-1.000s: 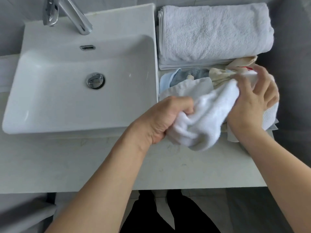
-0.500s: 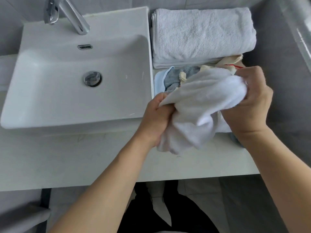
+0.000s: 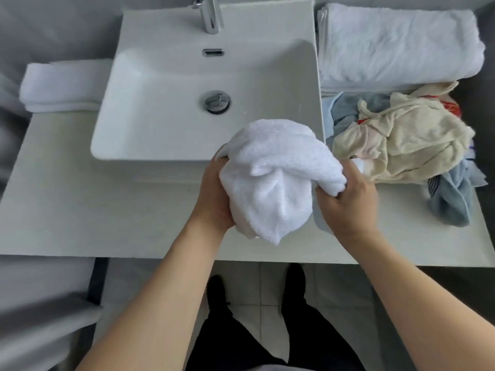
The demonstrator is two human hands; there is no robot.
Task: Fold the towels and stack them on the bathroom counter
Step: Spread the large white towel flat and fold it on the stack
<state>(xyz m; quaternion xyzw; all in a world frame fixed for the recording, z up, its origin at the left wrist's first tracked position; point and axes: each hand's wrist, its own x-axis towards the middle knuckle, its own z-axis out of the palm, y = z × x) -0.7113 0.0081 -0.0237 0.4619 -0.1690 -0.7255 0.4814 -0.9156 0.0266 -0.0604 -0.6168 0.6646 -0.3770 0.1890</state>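
Left hand, right hand, gripping white towel

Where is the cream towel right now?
In the head view, the cream towel lies crumpled on the counter right of the sink, atop blue cloths, in front of the folded white towel.

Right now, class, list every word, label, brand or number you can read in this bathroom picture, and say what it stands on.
None can be read.
Cream cloth: red markings, too blurred and crumpled to tell if they are text.
Faucet, sink, white towel: no text visible.
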